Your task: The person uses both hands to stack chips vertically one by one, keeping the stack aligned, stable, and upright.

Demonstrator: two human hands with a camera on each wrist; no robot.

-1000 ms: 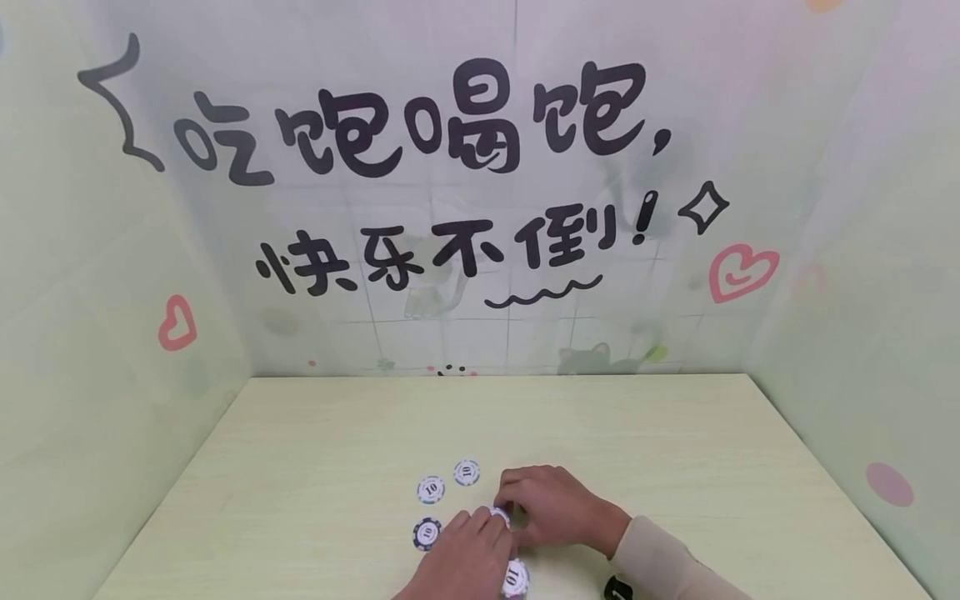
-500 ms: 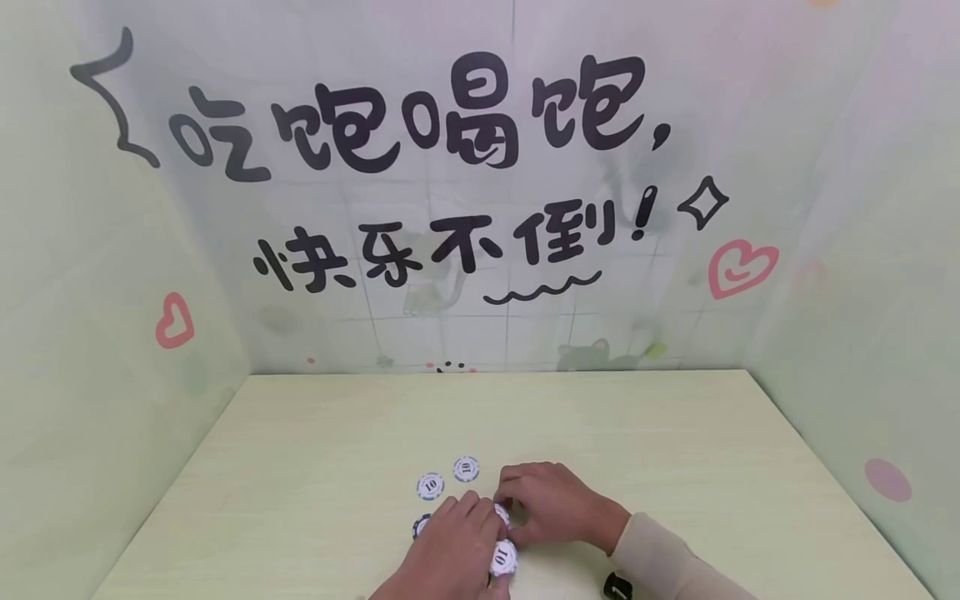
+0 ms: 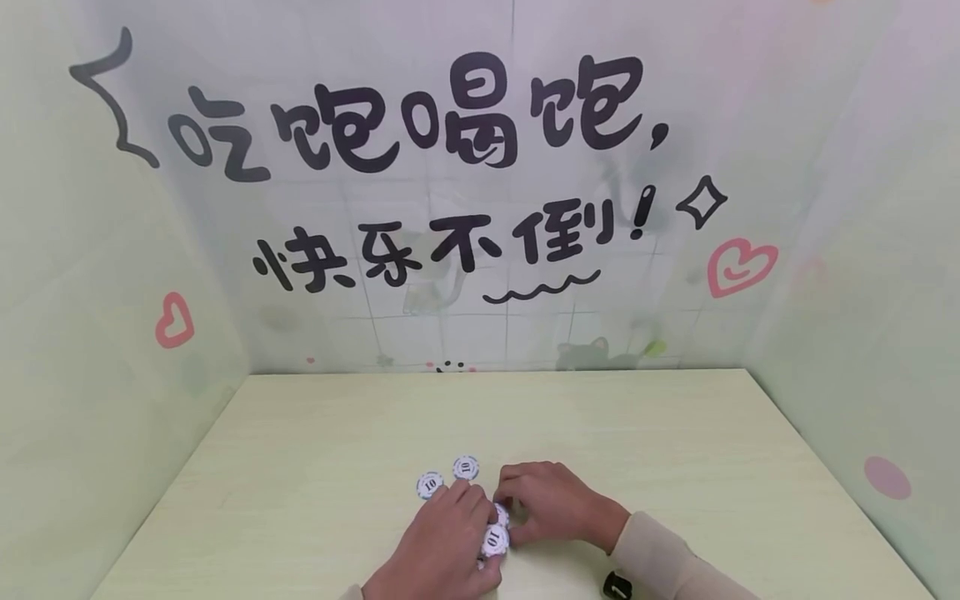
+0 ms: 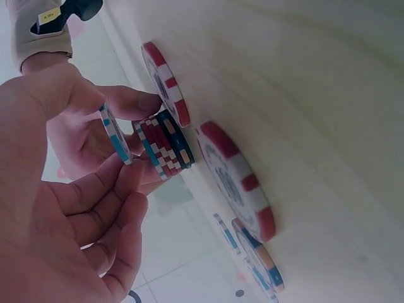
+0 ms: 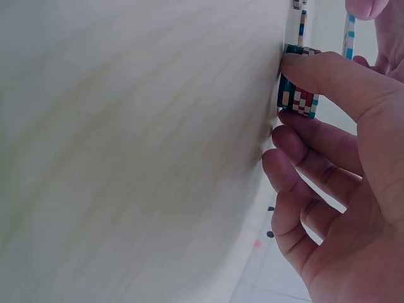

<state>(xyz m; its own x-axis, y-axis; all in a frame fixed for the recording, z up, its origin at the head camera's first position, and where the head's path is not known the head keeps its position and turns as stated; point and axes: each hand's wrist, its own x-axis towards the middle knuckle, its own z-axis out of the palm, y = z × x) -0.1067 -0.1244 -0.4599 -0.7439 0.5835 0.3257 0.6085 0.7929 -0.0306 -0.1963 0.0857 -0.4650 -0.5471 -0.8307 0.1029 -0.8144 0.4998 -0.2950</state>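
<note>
In the left wrist view, my left hand (image 3: 442,537) pinches a light-blue-and-white poker chip (image 4: 115,134) between thumb and fingers. That chip is held just above a short stack of poker chips (image 4: 165,145), dark blue at the bottom, red-and-white in the middle, light blue on top. My right hand (image 3: 558,504) grips the stack from the side, its thumb (image 5: 303,66) on one side and a finger on the other. In the head view the held chip (image 3: 495,541), face marked 10, overlaps the stack, and the left hand hides chips beneath it.
Two light-blue-edged chips (image 3: 430,485) lie flat beyond the left hand. Two red-and-white chips (image 4: 235,180) lie on the table close by, with a dark-blue chip (image 4: 259,252) farther off. A black device (image 3: 618,585) sits at the right sleeve. Printed walls surround the table.
My left hand has brought a chip up and inward from the near side to the stack. The right hand has stayed in place round the stack.
</note>
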